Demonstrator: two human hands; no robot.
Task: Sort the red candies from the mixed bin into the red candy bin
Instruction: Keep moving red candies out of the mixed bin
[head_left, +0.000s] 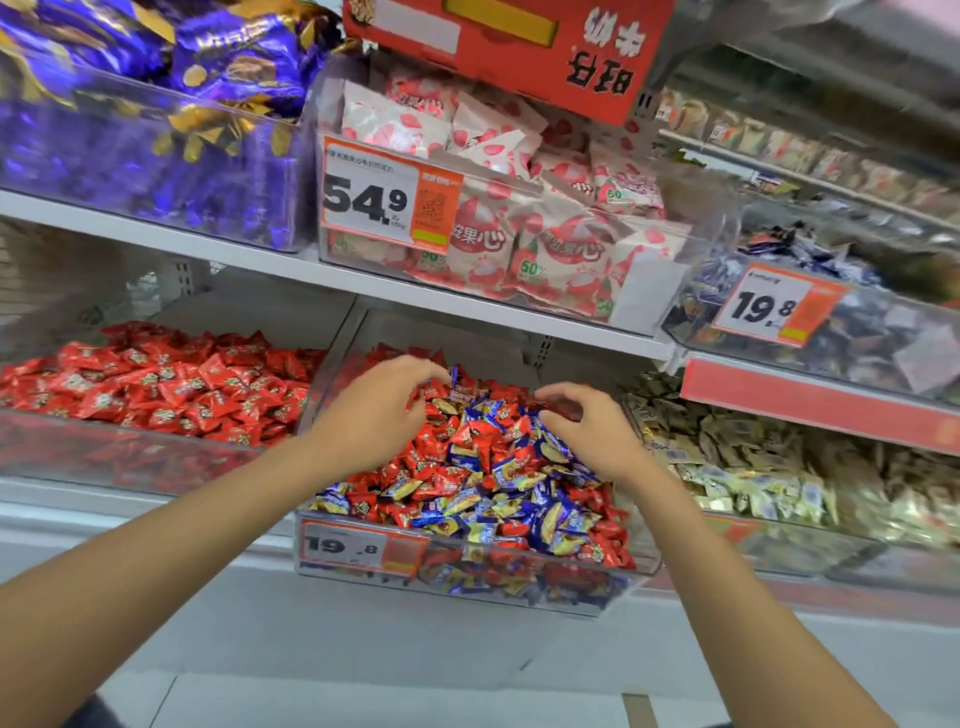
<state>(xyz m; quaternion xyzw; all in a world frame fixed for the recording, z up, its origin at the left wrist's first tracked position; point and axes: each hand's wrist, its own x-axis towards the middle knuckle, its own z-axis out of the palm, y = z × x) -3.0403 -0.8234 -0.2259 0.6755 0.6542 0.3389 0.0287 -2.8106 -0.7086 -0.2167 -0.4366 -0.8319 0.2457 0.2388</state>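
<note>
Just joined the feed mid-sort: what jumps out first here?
Both hands, left hand and right hand, dig into the mixed bin of red and blue candies at centre. Left of it sits the red candy bin, all red wrappers. Above, a 54.9 price tag fronts pink-and-white packets.

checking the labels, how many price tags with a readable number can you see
3: 54.9 tag on the upper middle bin, 19.8 tag on the right bin, 19.8 tag on the mixed bin. Others may be hidden.
</note>
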